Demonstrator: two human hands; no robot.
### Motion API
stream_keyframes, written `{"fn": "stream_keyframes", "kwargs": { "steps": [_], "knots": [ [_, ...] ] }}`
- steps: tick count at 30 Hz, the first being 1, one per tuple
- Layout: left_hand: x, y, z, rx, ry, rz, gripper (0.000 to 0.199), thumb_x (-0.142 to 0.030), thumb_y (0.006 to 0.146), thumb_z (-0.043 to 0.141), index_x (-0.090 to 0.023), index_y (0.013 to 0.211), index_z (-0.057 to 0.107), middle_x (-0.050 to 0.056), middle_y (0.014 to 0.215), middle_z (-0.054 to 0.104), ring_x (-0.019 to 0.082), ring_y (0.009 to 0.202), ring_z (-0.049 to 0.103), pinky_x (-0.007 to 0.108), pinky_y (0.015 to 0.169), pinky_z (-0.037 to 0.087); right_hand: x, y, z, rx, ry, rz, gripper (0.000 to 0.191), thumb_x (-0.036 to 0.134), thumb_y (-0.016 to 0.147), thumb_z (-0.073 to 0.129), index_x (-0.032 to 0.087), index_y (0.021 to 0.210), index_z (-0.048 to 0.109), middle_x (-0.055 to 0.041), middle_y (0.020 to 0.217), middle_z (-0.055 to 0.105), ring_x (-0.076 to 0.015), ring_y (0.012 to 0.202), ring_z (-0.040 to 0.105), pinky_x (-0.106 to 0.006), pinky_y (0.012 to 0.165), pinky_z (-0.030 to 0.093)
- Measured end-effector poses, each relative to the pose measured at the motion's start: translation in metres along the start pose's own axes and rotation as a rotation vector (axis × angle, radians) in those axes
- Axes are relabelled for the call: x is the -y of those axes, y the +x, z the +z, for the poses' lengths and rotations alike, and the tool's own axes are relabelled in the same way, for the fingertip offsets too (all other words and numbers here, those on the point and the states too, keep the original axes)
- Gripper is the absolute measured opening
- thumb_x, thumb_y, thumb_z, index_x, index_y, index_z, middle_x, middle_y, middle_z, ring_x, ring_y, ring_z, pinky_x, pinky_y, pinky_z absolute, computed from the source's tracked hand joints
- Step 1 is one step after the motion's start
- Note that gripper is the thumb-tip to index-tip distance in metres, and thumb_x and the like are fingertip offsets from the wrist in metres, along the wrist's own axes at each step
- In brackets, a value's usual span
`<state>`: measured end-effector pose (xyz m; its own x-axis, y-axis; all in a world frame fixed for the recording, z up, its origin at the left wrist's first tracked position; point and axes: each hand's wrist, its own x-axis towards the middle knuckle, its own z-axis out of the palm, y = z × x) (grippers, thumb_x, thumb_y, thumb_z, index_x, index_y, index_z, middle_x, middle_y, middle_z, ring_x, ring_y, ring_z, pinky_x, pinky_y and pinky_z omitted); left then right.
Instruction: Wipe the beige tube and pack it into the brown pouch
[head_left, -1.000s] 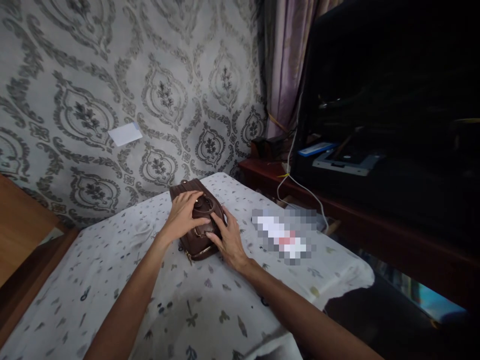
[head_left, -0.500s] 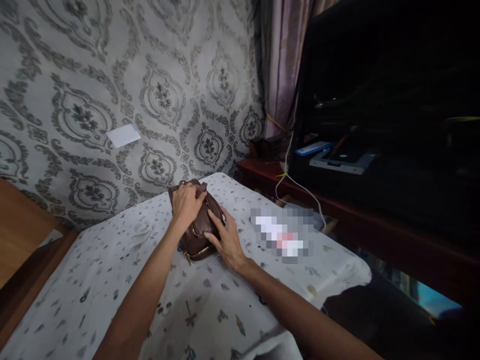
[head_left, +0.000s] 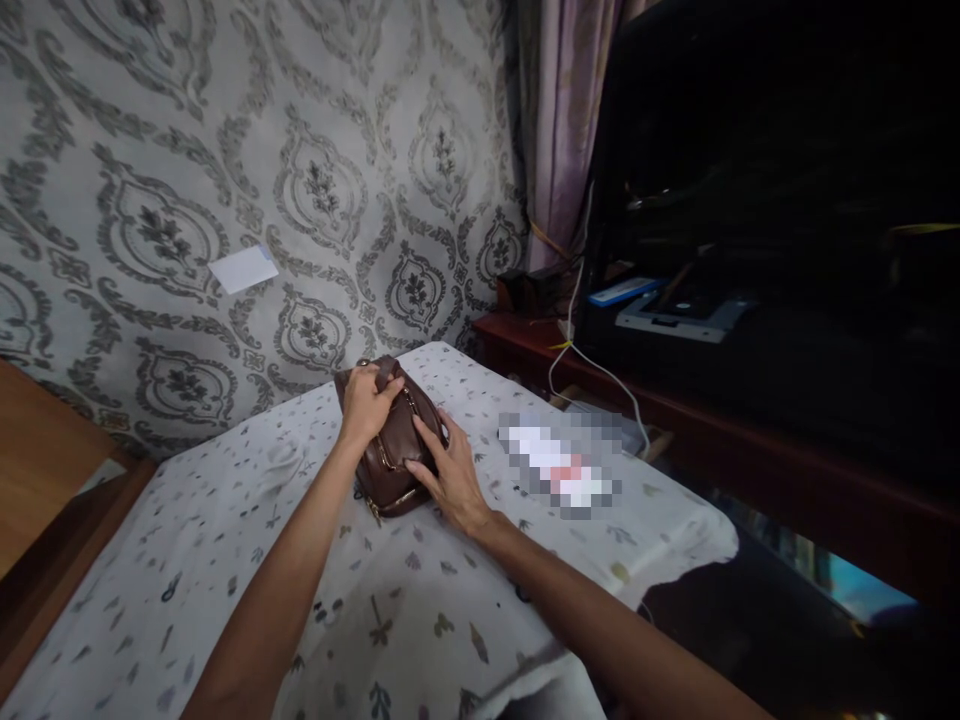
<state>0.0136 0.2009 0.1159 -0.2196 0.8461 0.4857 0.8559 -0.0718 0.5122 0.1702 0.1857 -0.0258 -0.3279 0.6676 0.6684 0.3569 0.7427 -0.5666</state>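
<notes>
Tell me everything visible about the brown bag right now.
The brown bag is small and looks like leather, with gold-coloured zips along its side. It lies on the patterned tablecloth near the wallpapered wall. The left hand grips its far top end; the right hand presses flat against its near side. Whether it is zipped shut is unclear.

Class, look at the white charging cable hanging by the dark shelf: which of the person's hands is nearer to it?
Right. The right hand rests on the brown bag's near side, closer to the white cable. The left hand grips the bag's far end, further from the cable.
</notes>
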Motion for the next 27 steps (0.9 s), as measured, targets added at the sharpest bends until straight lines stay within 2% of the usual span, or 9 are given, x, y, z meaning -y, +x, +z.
{"fn": "stream_keyframes", "kwargs": {
  "steps": [6, 10, 17, 23, 27],
  "knots": [
    [-0.007, -0.004, -0.004, -0.040, -0.005, 0.086, 0.016, -0.025, 0.083, 0.064, -0.020, 0.069, 0.058, 0.006, 0.088, 0.066, 0.023, 0.100, 0.059, 0.038, 0.098, 0.045, 0.001, 0.001, 0.000, 0.016, 0.002, 0.022, 0.062, 0.050, 0.099, 0.054, 0.034, 0.156, 0.039, -0.0145, 0.163, 0.028, -0.0358, 0.149, 0.033, -0.059, 0.118, 0.037],
    [-0.010, -0.007, -0.006, -0.048, -0.007, 0.134, 0.015, -0.025, 0.082, 0.064, -0.021, 0.069, 0.058, 0.006, 0.091, 0.068, 0.026, 0.106, 0.057, 0.040, 0.101, 0.045, 0.004, 0.002, -0.003, 0.039, 0.006, 0.032, 0.063, 0.050, 0.098, 0.056, 0.034, 0.157, 0.038, -0.0144, 0.163, 0.027, -0.0361, 0.150, 0.032, -0.059, 0.118, 0.036],
    [-0.009, -0.008, -0.009, -0.039, -0.034, 0.234, 0.010, -0.026, 0.079, 0.065, -0.022, 0.070, 0.061, 0.007, 0.093, 0.068, 0.028, 0.106, 0.056, 0.043, 0.100, 0.046, 0.009, 0.004, -0.005, 0.071, 0.003, 0.071, 0.064, 0.050, 0.097, 0.057, 0.031, 0.156, 0.039, -0.0150, 0.163, 0.024, -0.0356, 0.152, 0.029, -0.056, 0.121, 0.034],
    [-0.006, -0.008, -0.008, -0.024, -0.055, 0.230, 0.012, -0.024, 0.079, 0.067, -0.022, 0.069, 0.060, 0.007, 0.092, 0.068, 0.028, 0.105, 0.057, 0.044, 0.101, 0.044, 0.012, 0.004, -0.011, 0.079, 0.071, 0.106, 0.065, 0.054, 0.096, 0.058, 0.036, 0.155, 0.040, -0.0108, 0.163, 0.027, -0.0335, 0.152, 0.028, -0.057, 0.122, 0.032],
    [-0.003, -0.007, -0.006, -0.039, -0.072, 0.208, 0.011, -0.025, 0.078, 0.067, -0.021, 0.069, 0.061, 0.007, 0.094, 0.068, 0.029, 0.108, 0.057, 0.045, 0.103, 0.044, 0.012, 0.001, -0.013, 0.039, 0.218, 0.136, 0.075, 0.058, 0.095, 0.057, 0.029, 0.159, 0.031, -0.0128, 0.162, 0.030, -0.0303, 0.153, 0.027, -0.053, 0.125, 0.028]
  ]
}}
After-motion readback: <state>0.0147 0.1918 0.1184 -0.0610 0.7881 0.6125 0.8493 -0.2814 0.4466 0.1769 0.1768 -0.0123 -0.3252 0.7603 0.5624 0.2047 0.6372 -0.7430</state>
